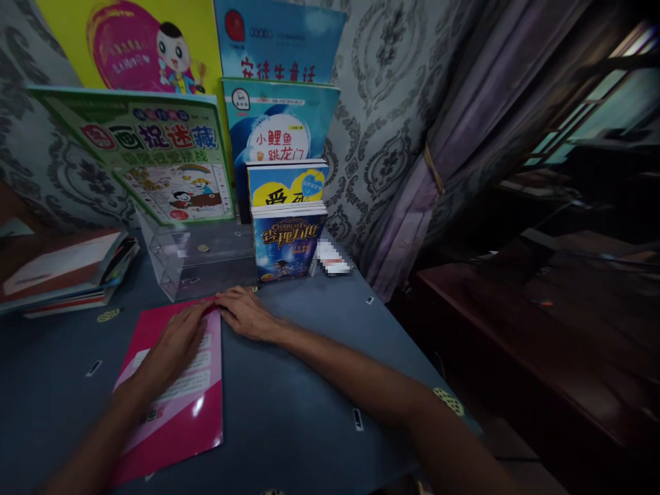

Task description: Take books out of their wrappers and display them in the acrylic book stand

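Note:
A glossy pink book [206,419] with pale text panels lies on the blue-grey tabletop. My left hand [180,337] rests across its upper part, fingers stretched together towards the top right corner; the thumb is hidden. Beyond that corner, my right hand [245,313] lies on the table with bent fingers closed at the book's edge, close to the left fingertips. Just behind both hands stands a clear acrylic holder [180,268] carrying a green picture book [175,165]. A dark blue book [286,247] stands upright at the front of the row to the right.
Behind the green book rises a yellow book [67,41]. Blue storybooks [281,41] and a teal one [309,110] stand in tiers beside it. A book stack [67,275] lies at left. A purple curtain [412,206] hangs past the table's right edge, near a dark reddish surface [515,330].

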`<state>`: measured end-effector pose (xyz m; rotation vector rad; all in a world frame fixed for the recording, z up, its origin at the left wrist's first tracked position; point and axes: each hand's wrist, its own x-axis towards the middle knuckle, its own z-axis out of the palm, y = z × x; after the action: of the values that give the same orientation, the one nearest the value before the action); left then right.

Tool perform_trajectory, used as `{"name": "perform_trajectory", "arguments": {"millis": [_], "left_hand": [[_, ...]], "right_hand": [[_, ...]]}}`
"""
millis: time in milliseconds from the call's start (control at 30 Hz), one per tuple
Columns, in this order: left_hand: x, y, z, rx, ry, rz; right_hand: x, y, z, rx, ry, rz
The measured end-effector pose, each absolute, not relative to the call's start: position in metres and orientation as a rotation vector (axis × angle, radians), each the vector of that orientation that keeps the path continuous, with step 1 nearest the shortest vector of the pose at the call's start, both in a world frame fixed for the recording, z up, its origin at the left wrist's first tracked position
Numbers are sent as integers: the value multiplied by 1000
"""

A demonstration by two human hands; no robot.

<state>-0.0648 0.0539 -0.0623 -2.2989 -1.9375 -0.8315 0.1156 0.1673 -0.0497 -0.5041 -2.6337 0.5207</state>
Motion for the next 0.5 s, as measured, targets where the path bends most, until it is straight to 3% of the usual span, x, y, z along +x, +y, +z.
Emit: {"name": "perform_trajectory", "arguments": {"millis": [500], "left_hand": [[-111,34,-43,-2082,-2124,-337]], "right_hand": [[118,164,-50,-504,-2650,425]]}}
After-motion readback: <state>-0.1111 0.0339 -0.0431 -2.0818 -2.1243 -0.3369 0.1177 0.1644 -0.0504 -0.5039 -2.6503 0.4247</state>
